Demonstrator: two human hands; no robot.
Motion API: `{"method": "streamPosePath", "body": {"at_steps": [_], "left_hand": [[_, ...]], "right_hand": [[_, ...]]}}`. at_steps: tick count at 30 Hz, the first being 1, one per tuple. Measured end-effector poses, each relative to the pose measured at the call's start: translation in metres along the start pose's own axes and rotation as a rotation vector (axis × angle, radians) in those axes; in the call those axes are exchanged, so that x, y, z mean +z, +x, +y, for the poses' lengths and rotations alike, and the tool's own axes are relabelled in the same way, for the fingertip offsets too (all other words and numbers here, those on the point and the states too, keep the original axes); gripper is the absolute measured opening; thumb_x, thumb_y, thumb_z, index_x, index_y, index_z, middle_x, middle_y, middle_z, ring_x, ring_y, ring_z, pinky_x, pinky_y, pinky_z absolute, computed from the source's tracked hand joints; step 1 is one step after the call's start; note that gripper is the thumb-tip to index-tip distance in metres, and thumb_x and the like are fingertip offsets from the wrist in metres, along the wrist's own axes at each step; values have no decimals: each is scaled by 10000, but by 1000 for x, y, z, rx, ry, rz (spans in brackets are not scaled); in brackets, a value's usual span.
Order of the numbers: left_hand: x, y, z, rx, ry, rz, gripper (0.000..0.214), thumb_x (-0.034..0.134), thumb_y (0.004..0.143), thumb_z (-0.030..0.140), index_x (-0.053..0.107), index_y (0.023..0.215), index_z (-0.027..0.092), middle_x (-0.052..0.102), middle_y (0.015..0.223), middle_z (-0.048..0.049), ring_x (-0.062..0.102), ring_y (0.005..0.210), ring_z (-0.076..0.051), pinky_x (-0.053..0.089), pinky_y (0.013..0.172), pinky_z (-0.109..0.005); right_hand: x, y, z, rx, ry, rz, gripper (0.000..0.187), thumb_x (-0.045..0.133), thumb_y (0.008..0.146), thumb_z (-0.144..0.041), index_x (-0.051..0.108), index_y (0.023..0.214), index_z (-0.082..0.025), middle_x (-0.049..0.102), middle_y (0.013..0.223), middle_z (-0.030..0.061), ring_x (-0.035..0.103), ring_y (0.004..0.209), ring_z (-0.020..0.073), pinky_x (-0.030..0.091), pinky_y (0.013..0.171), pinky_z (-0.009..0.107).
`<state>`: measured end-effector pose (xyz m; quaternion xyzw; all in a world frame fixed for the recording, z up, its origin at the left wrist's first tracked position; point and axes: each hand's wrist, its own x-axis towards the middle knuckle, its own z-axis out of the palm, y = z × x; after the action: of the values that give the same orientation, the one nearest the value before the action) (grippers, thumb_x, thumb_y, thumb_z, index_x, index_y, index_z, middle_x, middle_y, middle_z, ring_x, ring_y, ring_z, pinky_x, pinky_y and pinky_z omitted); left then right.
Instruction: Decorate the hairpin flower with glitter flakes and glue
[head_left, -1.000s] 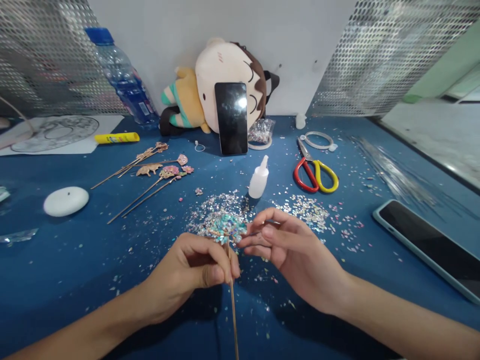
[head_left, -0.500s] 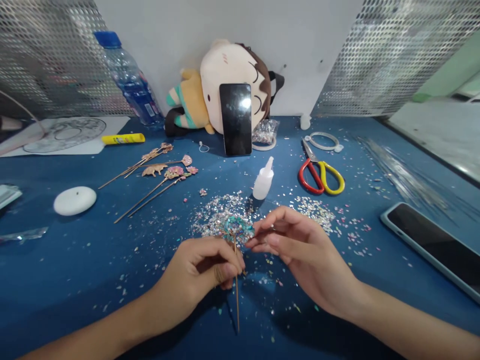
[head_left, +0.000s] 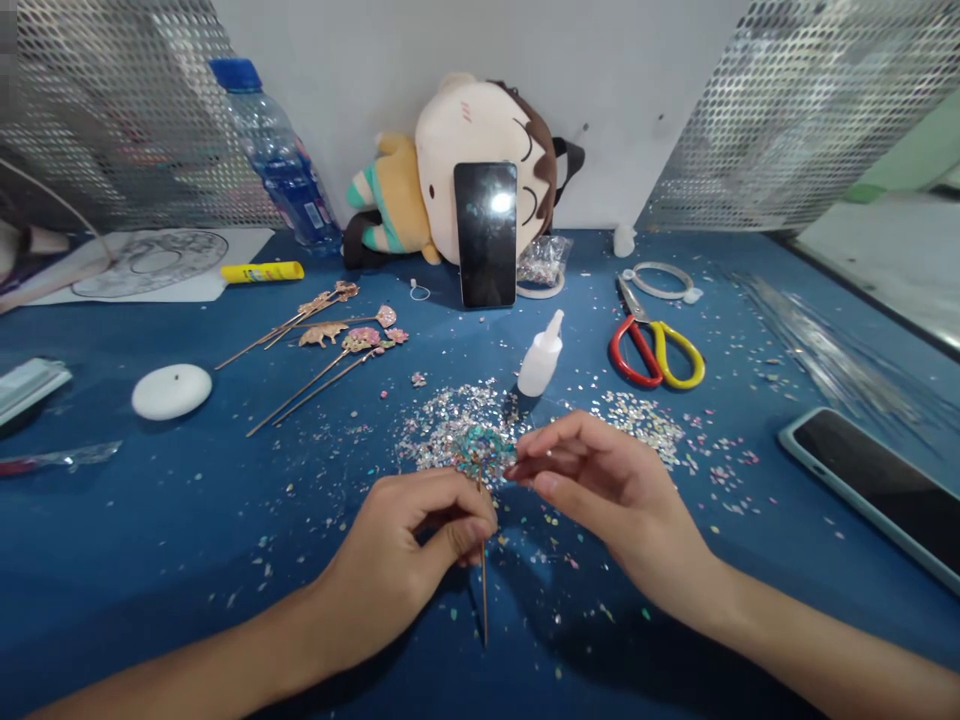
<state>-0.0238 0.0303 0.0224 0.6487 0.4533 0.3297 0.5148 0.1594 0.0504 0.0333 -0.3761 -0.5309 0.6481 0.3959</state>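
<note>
My left hand (head_left: 409, 555) pinches a thin copper hairpin stick (head_left: 484, 590) near its top, and the stick hangs down toward me. The stick carries a teal, glittery ornament head (head_left: 480, 450). My right hand (head_left: 600, 485) is closed in a pinch right beside that head, fingertips touching its right edge; what they hold is too small to make out. Both hands hover over a pile of shiny shell flakes (head_left: 450, 425) on the blue table (head_left: 150, 520).
A small glue bottle (head_left: 541, 354) stands just behind the flakes. Red-and-yellow scissors (head_left: 652, 345) lie to the right, a phone (head_left: 877, 490) at the right edge. Several finished hairpins (head_left: 330, 345) and a white oval pad (head_left: 171, 390) lie left. A plush doll (head_left: 457, 165) with a leaning phone (head_left: 486, 234) and a water bottle (head_left: 274, 155) stand at the back.
The view has shifted, so everything sits further right. My left hand has slid the stick so less of it hangs below the fingers. My right hand stays pinched at the ornament.
</note>
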Motion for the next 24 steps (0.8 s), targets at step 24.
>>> {"method": "streamPosePath", "body": {"at_steps": [24], "left_hand": [[-1, 1, -1, 30, 21, 23, 174, 496, 768, 126, 567, 616, 167, 542, 572, 31, 503, 516, -73, 403, 512, -165]], "right_hand": [[-2, -6, 3, -464, -699, 55, 298, 506, 810, -99, 475, 1088, -201, 574, 1045, 0, 532, 1009, 78, 431, 902, 188]]}}
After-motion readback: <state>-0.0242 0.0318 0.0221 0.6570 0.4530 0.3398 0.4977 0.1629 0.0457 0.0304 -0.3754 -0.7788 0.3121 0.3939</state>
